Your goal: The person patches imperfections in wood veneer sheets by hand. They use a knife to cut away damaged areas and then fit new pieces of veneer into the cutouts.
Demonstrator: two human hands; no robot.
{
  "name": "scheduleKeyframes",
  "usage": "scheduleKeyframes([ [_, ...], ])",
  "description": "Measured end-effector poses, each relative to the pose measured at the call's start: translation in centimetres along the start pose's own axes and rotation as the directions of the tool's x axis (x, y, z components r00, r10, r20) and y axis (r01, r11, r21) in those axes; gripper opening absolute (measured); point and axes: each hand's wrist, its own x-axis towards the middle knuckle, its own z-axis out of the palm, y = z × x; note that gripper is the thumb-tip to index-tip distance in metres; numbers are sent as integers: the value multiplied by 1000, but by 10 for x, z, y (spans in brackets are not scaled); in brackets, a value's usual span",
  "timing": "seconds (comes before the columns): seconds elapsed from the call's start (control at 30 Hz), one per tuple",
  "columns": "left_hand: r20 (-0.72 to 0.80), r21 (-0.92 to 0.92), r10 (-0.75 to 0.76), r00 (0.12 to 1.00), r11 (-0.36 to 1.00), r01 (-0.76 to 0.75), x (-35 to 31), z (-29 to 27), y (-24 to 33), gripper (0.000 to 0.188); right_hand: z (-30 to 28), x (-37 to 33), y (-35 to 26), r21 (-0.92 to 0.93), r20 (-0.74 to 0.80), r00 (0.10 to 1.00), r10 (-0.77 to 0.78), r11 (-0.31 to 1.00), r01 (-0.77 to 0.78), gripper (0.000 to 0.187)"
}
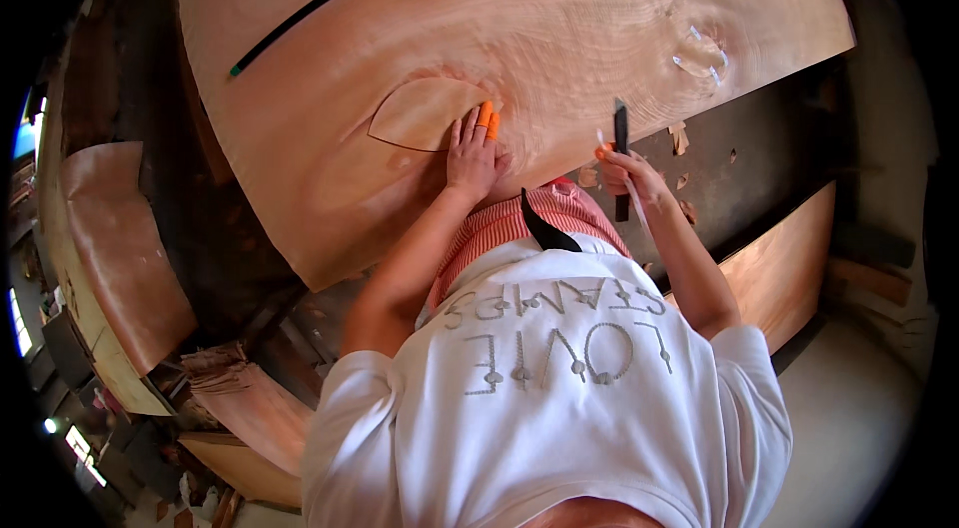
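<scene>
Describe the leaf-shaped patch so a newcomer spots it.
On the big wood sheet, find the left hand. The patch is the leaf-shaped piece it touches, pointed at its left end. Unlike the upper-right spot with white strips, it shows none.

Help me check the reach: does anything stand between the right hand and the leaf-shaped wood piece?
Yes, the left hand: it rests at the right end of the leaf-shaped wood piece, on the side facing the right hand.

Veneer sheet (310, 98), upper ctr of frame: thin wood, smooth, satin sheen, rippled upper R. My blk knife (621, 133): matt, plastic-looking. My orange finger covers (492, 126): matt, rubbery-looking. My tee (559, 438), lower ctr: soft matt cloth.
</scene>
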Motion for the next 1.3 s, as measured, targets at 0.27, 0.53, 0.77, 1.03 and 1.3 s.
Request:
scheduleKeyframes([
  [0.27, 52, 27, -51, 997, 998, 50, 3, -3, 9, 73, 3, 65, 3, -246, -165, 984, 65, 964, -105, 20],
  [0.53, 27, -17, -42, 999, 999, 43, 2, -4, 12, 72, 23, 116, 8, -579, -249, 954, -166, 815, -9, 19],
  [0.77, 14, -50, 17, 1000, 999, -16, 5, -5, 5, 70, 33, 136, 1, -615, -240, 936, -256, 786, 57, 23],
  [1.03, -50, -106, 61, 997, 992, -66, 8, -6, 0, 66, 35, 164, 23, -694, -289, 908, -305, 720, 20, 16],
  [1.3, -31, 46, 112, 993, 993, -111, 28, -17, -4, 62, 28, 174, 40, -773, -322, 827, -460, 633, 52, 20],
])
